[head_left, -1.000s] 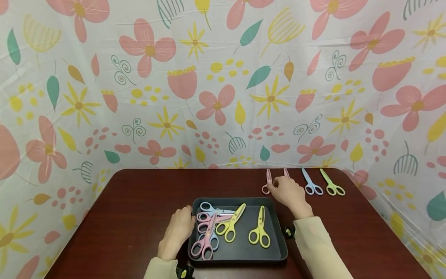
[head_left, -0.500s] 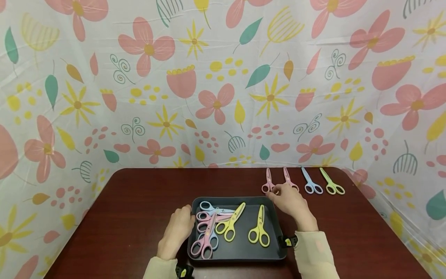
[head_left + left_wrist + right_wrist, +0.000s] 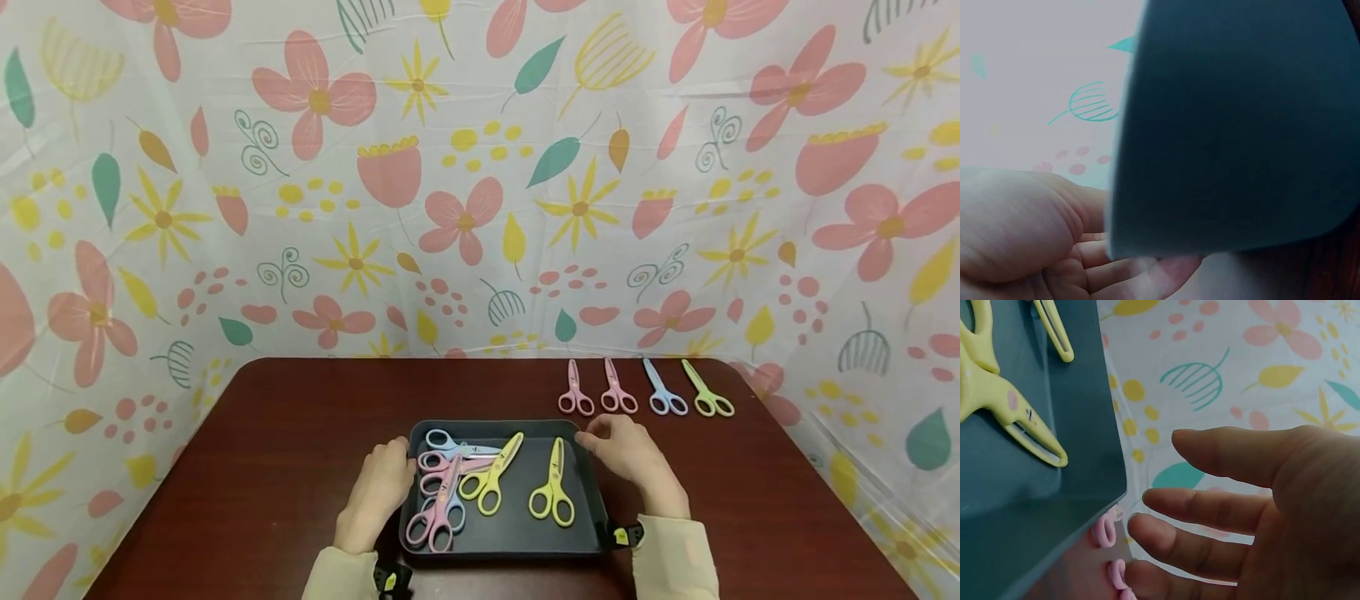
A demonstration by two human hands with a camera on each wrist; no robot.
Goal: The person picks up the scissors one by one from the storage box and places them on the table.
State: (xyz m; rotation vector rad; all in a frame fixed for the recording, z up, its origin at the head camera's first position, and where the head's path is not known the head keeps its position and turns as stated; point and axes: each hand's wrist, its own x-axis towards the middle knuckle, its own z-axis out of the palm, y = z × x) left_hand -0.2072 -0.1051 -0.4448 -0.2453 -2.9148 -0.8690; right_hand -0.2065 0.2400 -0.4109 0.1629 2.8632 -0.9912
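A dark grey tray (image 3: 517, 533) stands on the table, with scissors lying inside it. Its left side is held by my left hand (image 3: 377, 486); in the left wrist view the tray wall (image 3: 1235, 137) covers part of the fingers (image 3: 1119, 275). My right hand (image 3: 633, 457) is by the tray's far right corner, its fingers parted and holding nothing in the right wrist view. One pair of yellow scissors (image 3: 555, 479) lies alone on the tray's right. Another yellow pair (image 3: 492, 477) overlaps a pile of pink scissors (image 3: 442, 500) and blue scissors (image 3: 468, 451) at the left.
Beyond the tray, a row along the table's back right holds two pairs of pink scissors (image 3: 573, 387), blue scissors (image 3: 657, 386) and yellow-green scissors (image 3: 702, 389). The brown table (image 3: 300, 433) ends at a flower-patterned cloth (image 3: 465, 292).
My right hand has moved away from the pink scissors in the back row, toward me and the tray's corner. Both pink pairs now show fully. My left hand stays at the tray.
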